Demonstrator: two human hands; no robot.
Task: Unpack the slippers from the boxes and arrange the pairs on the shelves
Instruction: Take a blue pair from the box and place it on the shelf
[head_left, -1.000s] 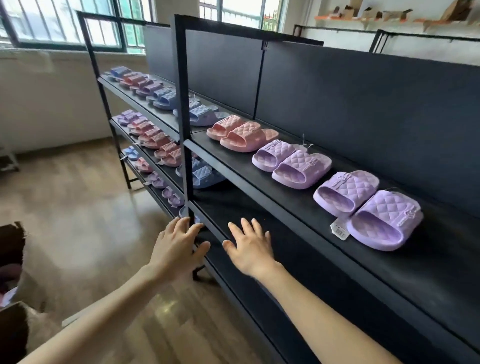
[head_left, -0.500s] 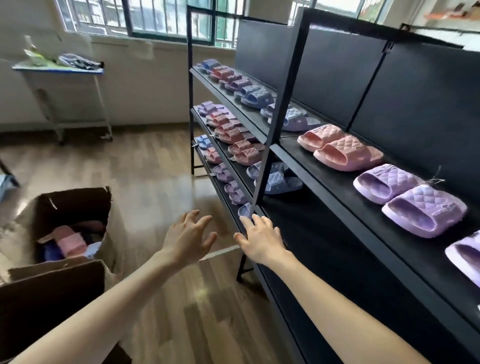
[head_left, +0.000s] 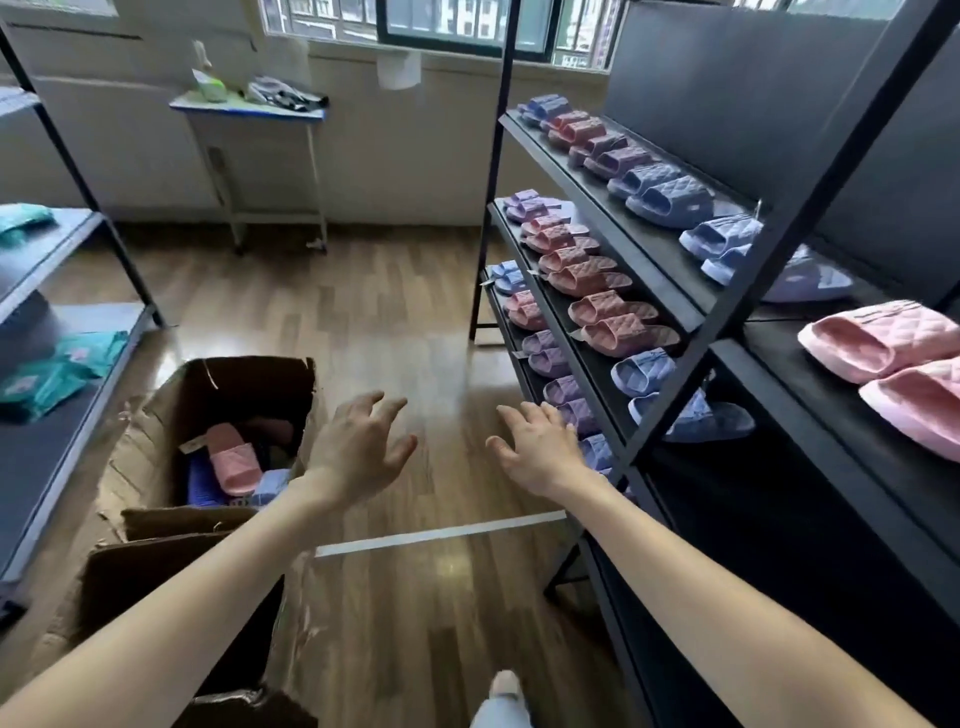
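— Hands?
— Left hand (head_left: 358, 452) and right hand (head_left: 540, 449) out over the wooden floor (head_left: 363, 291), fingers (head_left: 387, 405) spread, holding nothing.
— Slippers?
— Pink slipper (head_left: 234, 460) in the open cardboard box (head_left: 260, 379), lower left; slipper pairs (head_left: 613, 317) lined along the black shelves (head_left: 769, 358), right.

Daylight from the far windows (head_left: 457, 23) lights the room evenly, with pale glare on the wooden floor (head_left: 447, 384), soft overall blur and wide-angle bending at the edges.

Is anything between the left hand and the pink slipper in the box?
Nothing covers the pink slipper. The side wall of the open box stands between it and the left hand, which could probably reach over.
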